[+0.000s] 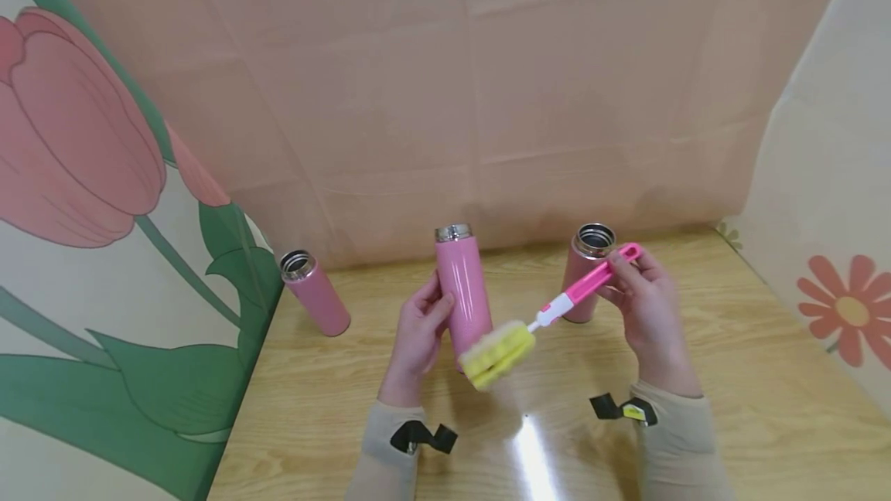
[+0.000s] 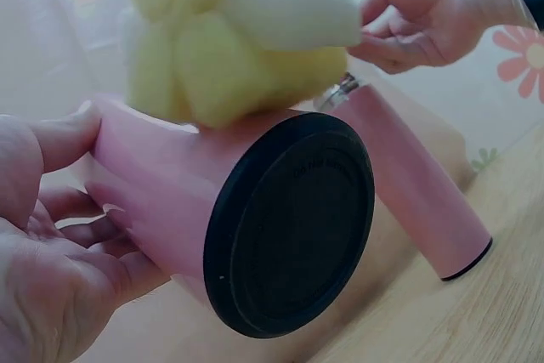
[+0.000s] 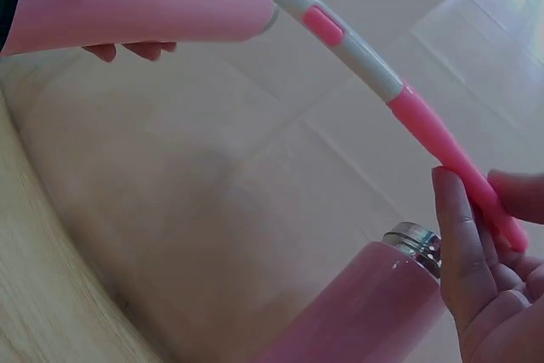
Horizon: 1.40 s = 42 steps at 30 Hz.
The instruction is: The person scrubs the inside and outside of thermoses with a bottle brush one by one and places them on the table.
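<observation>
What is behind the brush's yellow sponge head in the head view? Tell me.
Behind the sponge head are the lower part of the pink bottle held by the left hand and the tabletop. What the sponge head covers of them cannot be seen.

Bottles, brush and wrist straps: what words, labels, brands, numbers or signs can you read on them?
None can be read for certain.
Base of held bottle: faint lettering, too blurred to read.
Yellow patch on right strap: too small to tell.
Brush, left bottle, right bottle: no text visible.
</observation>
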### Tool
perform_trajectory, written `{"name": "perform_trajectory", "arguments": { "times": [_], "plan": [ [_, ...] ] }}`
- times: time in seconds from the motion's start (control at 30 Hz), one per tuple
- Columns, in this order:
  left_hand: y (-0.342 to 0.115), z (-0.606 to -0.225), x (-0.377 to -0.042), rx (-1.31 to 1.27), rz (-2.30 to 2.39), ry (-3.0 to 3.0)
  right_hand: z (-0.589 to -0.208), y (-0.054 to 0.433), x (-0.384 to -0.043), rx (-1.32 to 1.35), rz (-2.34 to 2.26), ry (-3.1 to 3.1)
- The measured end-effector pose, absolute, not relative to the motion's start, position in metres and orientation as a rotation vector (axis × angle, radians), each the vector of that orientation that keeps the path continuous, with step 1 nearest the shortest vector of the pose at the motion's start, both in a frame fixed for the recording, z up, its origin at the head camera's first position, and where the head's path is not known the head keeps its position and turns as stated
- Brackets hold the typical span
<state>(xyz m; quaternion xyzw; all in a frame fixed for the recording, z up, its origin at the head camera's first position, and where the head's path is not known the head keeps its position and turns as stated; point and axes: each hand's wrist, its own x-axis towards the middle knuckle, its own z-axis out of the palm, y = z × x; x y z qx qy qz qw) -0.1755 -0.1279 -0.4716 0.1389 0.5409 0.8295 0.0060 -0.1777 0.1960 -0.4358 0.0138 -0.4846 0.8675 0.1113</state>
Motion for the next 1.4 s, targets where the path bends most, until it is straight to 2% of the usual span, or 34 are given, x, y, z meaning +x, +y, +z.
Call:
{"name": "perform_trajectory", "arguments": {
  "times": [0.4,0.8,1.0,1.4],
  "plan": [
    [-0.131,-0.470,-0.176,0.479,2.612,1.679,-0.439,0.197,-0.177,0.133,2.476,-1.667],
    [-0.132,-0.470,-0.176,0.506,2.589,1.676,-0.438,0.194,-0.177,0.128,2.478,-1.607],
    [-0.131,-0.470,-0.175,0.528,2.584,1.651,-0.436,0.192,-0.178,0.060,2.525,-1.419],
    [-0.130,-0.469,-0.172,0.572,2.407,1.710,-0.427,0.186,-0.178,-0.190,2.641,-0.661]
  ]
}}
